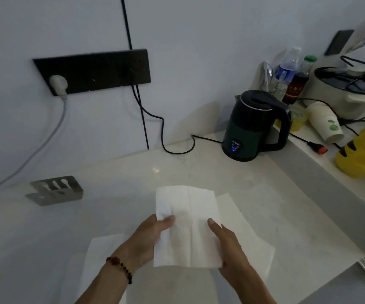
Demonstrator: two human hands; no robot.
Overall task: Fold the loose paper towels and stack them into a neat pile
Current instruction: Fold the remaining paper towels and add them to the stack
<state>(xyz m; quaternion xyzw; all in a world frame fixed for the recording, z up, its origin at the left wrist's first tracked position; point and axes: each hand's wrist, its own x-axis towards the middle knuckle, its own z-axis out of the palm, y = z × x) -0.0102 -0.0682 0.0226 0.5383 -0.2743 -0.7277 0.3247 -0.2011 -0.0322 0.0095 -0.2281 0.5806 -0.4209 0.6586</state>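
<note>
Pale worktop (115, 183), two loose paper towels lying flat on it: one under and right of the hands (249, 235), one near the left forearm (102, 249). Held paper towel (188, 227) is up off the surface, between both hands, long axis running away from the body, centre crease along that axis. Left hand (148, 235) pinches the left edge, thumb on top. Right hand (225, 242) pinches the right edge, thumb on the face. Grips sit level, either side of the crease; neither nearer. Likely next: bring edges together across the crease.
</note>
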